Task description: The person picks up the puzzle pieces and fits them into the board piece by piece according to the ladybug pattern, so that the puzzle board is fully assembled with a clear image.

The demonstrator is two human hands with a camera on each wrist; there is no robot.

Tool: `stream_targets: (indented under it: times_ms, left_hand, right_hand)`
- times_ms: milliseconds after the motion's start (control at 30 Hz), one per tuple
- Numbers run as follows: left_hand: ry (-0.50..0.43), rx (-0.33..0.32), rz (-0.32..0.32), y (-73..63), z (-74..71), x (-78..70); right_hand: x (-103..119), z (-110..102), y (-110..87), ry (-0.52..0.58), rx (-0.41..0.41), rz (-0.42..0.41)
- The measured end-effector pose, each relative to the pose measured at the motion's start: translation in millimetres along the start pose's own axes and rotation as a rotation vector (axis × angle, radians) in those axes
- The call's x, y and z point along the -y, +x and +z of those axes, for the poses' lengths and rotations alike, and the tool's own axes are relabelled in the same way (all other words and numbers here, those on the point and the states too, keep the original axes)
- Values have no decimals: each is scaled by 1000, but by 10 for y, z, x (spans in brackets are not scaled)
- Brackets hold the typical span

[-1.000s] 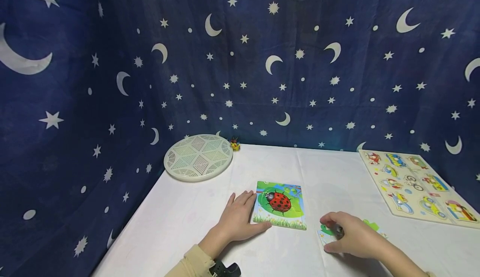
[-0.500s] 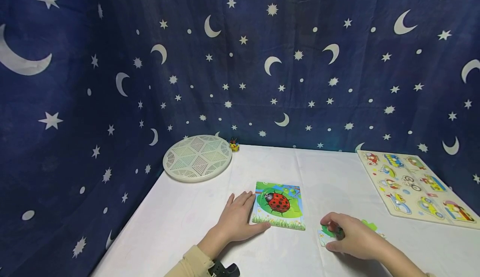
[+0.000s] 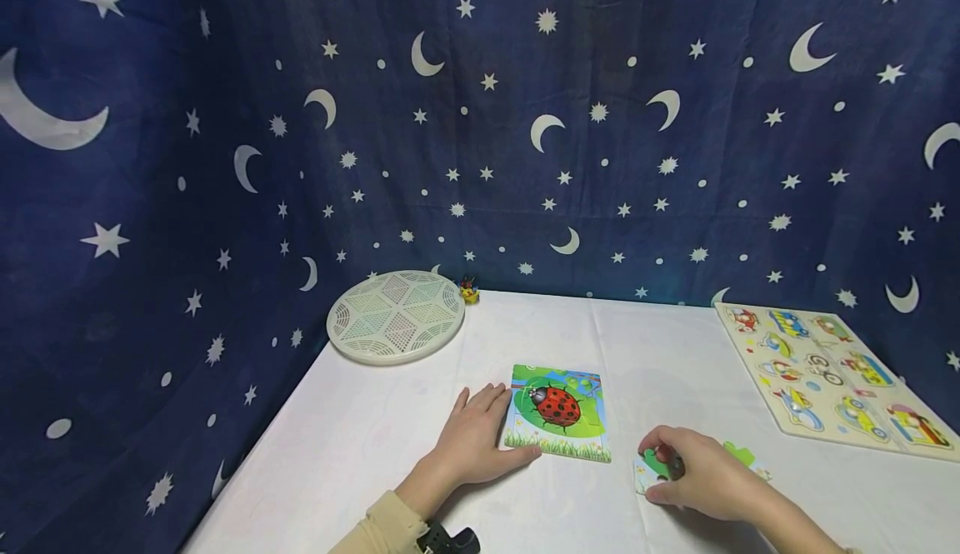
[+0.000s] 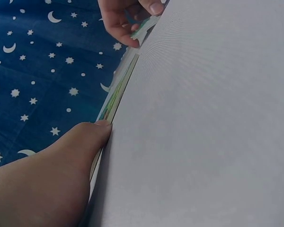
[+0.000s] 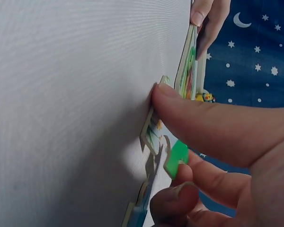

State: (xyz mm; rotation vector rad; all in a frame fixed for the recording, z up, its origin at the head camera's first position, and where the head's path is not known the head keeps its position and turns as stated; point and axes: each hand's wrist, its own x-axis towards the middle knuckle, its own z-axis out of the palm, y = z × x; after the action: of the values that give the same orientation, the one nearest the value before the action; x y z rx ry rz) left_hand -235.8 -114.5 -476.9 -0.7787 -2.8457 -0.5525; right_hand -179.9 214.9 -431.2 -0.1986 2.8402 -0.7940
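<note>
A square ladybug jigsaw puzzle [image 3: 558, 407] lies flat on the white table, in front of the person. The left hand [image 3: 474, 437] rests beside it, fingertips at its left edge and thumb along its lower left corner; in the left wrist view the thumb touches the puzzle's edge [image 4: 118, 101]. To the right, the right hand [image 3: 701, 469] pinches a white and green puzzle piece [image 3: 647, 472] between thumb and fingers. The right wrist view shows this piece [image 5: 152, 130] tilted close to the table. Another green piece [image 3: 741, 454] lies partly hidden behind the right hand.
A round pale perforated board [image 3: 397, 318] lies at the back left, with a small yellow figure [image 3: 469, 291] beside it. A wooden vehicle puzzle board [image 3: 832, 379] lies at the right. Behind the table hangs a dark blue curtain [image 3: 517, 162] with moons and stars.
The right hand and its puzzle piece have shifted very slightly left over the last half second. The left hand and ladybug puzzle stay in place.
</note>
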Motion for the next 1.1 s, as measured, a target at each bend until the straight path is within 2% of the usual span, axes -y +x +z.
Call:
stream_targets:
  times_ms: [300, 533, 633, 900, 1100]
  left_hand:
    - [3, 0, 8, -4, 6, 3]
    - [6, 4, -3, 6, 12, 1]
    - [5, 0, 1, 2, 7, 1]
    - [14, 6, -6, 0, 20, 3]
    - [31, 1, -3, 6, 28, 4]
  right_hand:
    - [85, 40, 46, 63, -10, 11]
    - [140, 30, 90, 129, 23, -140]
    - [218, 42, 123, 152, 10, -161]
    - [393, 109, 276, 104, -105, -128]
    - [477, 176, 391, 13, -130, -177]
